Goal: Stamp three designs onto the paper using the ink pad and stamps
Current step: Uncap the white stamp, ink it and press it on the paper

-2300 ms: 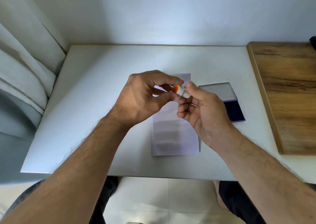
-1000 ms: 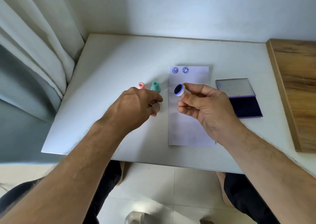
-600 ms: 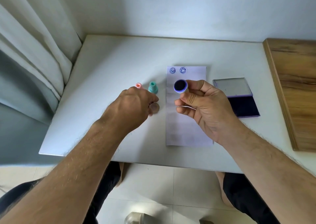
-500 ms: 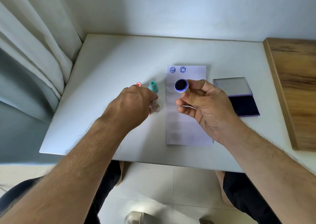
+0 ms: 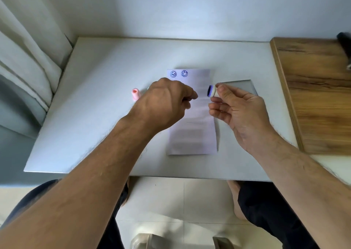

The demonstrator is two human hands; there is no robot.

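Note:
A white paper strip [image 5: 197, 134] lies lengthwise mid-table, with two blue smiley prints [image 5: 178, 73] at its far end. My right hand [image 5: 239, 112] pinches a small white stamp [image 5: 212, 91] above the paper's right edge, its dark inked face turned left. My left hand [image 5: 165, 104] hovers over the paper's left edge with fingers curled, and nothing shows in them. A pink stamp [image 5: 135, 94] stands left of that hand. The teal stamp is almost fully hidden behind it. Only the open ink pad's grey lid [image 5: 241, 86] shows beyond my right hand.
The white table [image 5: 106, 89] ends at a front edge near my knees. A wooden board [image 5: 313, 97] borders it on the right, with a dark object [image 5: 344, 41] at its far corner. A curtain [image 5: 24, 59] hangs on the left.
My left hand has moved right, from beside the teal stamp to over the paper's left edge. The stamp in my right hand has turned from facing me to facing left.

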